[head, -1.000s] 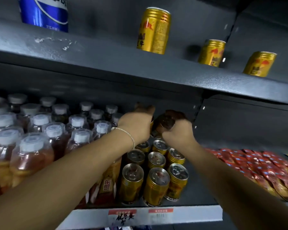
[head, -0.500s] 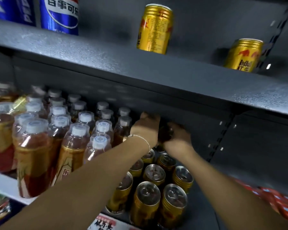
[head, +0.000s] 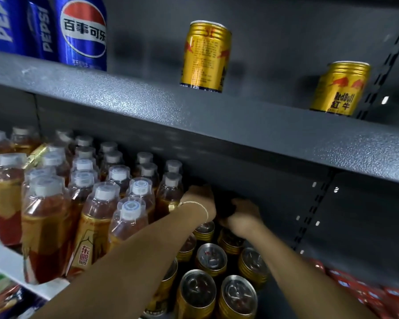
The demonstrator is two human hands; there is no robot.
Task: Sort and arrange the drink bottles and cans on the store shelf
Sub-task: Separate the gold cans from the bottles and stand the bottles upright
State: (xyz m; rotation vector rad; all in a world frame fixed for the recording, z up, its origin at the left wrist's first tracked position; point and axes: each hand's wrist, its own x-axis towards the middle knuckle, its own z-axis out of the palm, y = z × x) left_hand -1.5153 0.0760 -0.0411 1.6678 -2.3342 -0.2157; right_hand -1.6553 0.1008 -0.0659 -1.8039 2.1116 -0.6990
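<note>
Shadow under shelf [head: 217, 125], centre frame: swallowed fingers of left hand [head: 199, 201] and right hand [head: 244, 218]; could not tell grip. Reached over gold cans [head: 211, 259], lower centre. Crowded by bottles [head: 97, 215] at left; red packets [head: 366, 293] cut off lower right.

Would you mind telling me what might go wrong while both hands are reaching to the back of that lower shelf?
1. The left forearm passes right beside the front bottles; a sideways nudge might topple one off the shelf.
2. The gold cans stand directly under the reach; drawing back low could knock some over.
3. The left hand and right hand work in deep shadow, so a fumble there would be hard to see.
</note>
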